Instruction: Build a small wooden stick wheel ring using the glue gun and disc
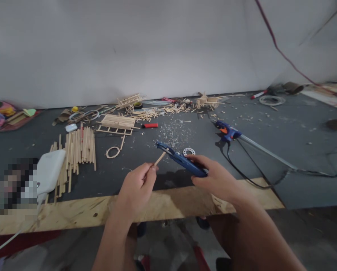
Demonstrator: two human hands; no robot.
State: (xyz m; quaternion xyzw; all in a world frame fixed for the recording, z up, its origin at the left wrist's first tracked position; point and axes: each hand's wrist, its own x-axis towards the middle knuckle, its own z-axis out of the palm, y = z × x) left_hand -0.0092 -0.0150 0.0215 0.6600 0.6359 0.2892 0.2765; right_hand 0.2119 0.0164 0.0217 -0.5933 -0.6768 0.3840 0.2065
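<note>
My left hand (pixel 137 184) pinches a short thin wooden stick (pixel 160 158) and holds its tip up toward the jaws of a blue cutter (pixel 181 159). My right hand (pixel 213 177) is closed round the cutter's handles, above the near edge of the dark table mat (pixel 298 131). The stick's free end meets the cutter's blade near the tool's front. Both hands hover just over the plywood table edge (pixel 168 205).
A bundle of long wooden sticks (pixel 79 146), a stick-built frame (pixel 117 124), a red lighter (pixel 150 125), a small white ring (pixel 189 151), a stick loop (pixel 113 152) and a blue glue gun (pixel 227 131) with black cord lie on the mat. Wood chips litter the middle.
</note>
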